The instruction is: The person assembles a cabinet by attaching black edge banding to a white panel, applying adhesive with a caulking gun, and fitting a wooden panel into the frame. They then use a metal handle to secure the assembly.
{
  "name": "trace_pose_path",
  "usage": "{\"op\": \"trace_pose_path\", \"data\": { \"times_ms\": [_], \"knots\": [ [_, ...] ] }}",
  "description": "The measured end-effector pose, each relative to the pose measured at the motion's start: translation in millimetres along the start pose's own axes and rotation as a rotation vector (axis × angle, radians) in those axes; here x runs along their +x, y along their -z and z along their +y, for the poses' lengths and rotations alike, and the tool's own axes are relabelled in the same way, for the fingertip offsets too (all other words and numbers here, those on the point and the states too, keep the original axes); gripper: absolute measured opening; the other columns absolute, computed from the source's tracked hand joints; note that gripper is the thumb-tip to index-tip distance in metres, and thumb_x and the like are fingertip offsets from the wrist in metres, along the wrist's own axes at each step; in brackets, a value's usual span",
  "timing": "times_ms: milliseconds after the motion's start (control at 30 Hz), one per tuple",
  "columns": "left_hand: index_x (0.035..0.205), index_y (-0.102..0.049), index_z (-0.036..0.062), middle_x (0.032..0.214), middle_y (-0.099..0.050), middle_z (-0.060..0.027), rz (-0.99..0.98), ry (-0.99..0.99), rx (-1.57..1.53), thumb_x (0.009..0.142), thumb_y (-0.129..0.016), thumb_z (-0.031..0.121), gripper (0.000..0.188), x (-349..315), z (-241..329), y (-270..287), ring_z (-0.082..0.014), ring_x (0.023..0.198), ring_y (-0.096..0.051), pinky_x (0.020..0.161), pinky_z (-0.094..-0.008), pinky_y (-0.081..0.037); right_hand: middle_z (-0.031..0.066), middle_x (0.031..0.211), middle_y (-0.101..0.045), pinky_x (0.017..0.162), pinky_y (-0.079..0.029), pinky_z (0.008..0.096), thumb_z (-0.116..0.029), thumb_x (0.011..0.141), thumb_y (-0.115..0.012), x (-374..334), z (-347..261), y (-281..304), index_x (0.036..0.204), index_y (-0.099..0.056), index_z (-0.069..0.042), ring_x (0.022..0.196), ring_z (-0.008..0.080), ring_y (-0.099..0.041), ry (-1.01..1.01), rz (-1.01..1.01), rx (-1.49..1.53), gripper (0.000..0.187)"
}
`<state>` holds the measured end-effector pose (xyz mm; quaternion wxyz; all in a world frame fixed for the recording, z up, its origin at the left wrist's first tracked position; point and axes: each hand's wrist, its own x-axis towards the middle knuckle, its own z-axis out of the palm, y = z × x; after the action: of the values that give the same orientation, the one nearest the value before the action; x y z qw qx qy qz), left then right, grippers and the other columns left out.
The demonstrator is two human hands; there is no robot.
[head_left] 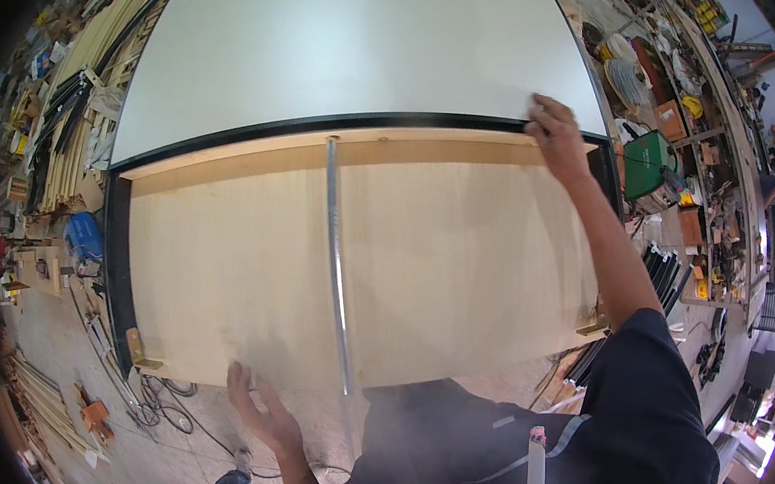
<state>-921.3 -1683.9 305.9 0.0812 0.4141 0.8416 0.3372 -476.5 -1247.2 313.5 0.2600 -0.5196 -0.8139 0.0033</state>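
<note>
While the left hand (266, 413) stood loosely open at the lower centre, its fingertips near the lower edge of a pale board (234, 264), the right hand (557, 142) reached the upper right, fingers bent over a black rim (419, 118); whether it gripped could not be told. The board filled the middle, below a white panel (361, 41) at the top, and a metal rod (336, 265) ran down across it. Brackets (136, 351) sat by the board's lower corners. Joined as they appeared, board and panel would probably be heavy and stiff, the white face smooth, slippery and easily scratched; the rim seemed the firmest hold, the slender rod a poor one.
</note>
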Motion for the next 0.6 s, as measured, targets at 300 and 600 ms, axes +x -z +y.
{"op": "trace_pose_path", "data": {
  "times_ms": [300, 600],
  "knots": [
    [0.124, -0.059, -0.0065, 0.134, -0.059, -0.0247, 0.010, 0.228, -0.013, 0.104, -0.049, 0.012, 0.029, -99, 32, -16, -0.0385, 0.125, -0.056, 0.108, -0.0462, -0.042, 0.0115, 0.132, -0.065, 0.097, -0.051, 0.0410, -0.015, 0.093, -0.063, -44, 119, 72, 0.113, -0.070, -0.001, 0.117, 0.0335, -0.062, -0.157, -0.020, -0.091, 0.025],
    [0.118, -0.061, -0.0033, 0.120, -0.066, -0.0206, 0.011, -0.083, -0.285, 0.098, -0.057, 0.014, 0.026, -183, 148, -81, -0.0371, 0.112, -0.062, 0.101, -0.0435, -0.047, 0.0116, 0.130, -0.066, 0.097, -0.051, 0.0441, -0.014, 0.091, -0.065, -46, 157, 48, 0.106, -0.073, -0.003, 0.112, 0.0359, -0.064, 0.057, 0.119, -0.060, 0.020]
  ]
}}
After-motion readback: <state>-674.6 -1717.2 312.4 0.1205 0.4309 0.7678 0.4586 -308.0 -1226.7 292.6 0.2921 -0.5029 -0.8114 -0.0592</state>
